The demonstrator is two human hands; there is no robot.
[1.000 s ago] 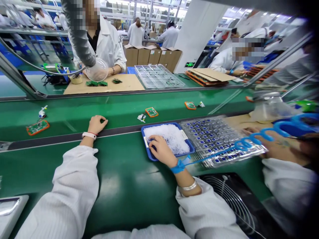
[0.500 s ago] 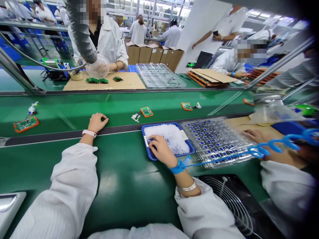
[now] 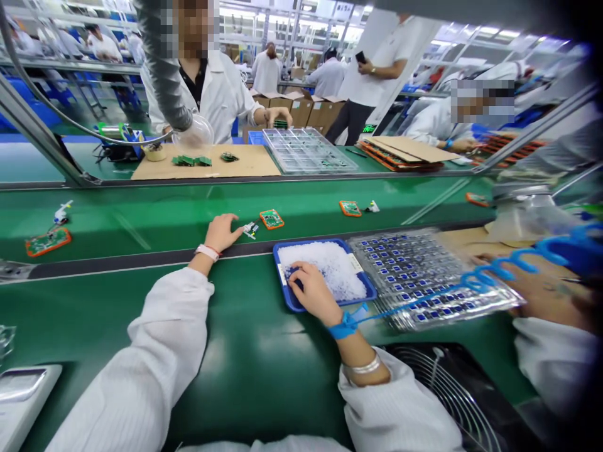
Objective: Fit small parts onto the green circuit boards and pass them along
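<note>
My left hand (image 3: 222, 233) reaches over the green belt, thumb and forefinger apart. Its fingertips are close beside a small white part with a yellow bit (image 3: 250, 230), wired to a green circuit board in an orange frame (image 3: 272, 219). My right hand (image 3: 313, 290) rests over the left side of a blue tray (image 3: 287, 301) full of small white translucent pieces (image 3: 336, 267). Its fingers curl down towards the thumb at the pieces; whatever lies between the tips is too small to make out. A blue strap (image 3: 345, 324) with a coiled cord circles my right wrist.
Right of the tray lies a clear blister tray (image 3: 409, 276) with rows of dark blue parts. More orange-framed boards (image 3: 350, 208) sit on the belt. A black fan (image 3: 452, 389) stands below my right forearm. A co-worker's hand (image 3: 541, 289) is at the right; another person (image 3: 202, 88) works opposite.
My left hand has moved right along the belt to the white part, its thumb and forefinger opening. My right hand stays at the tray. The person opposite now holds green boards over the clear divided box.
</note>
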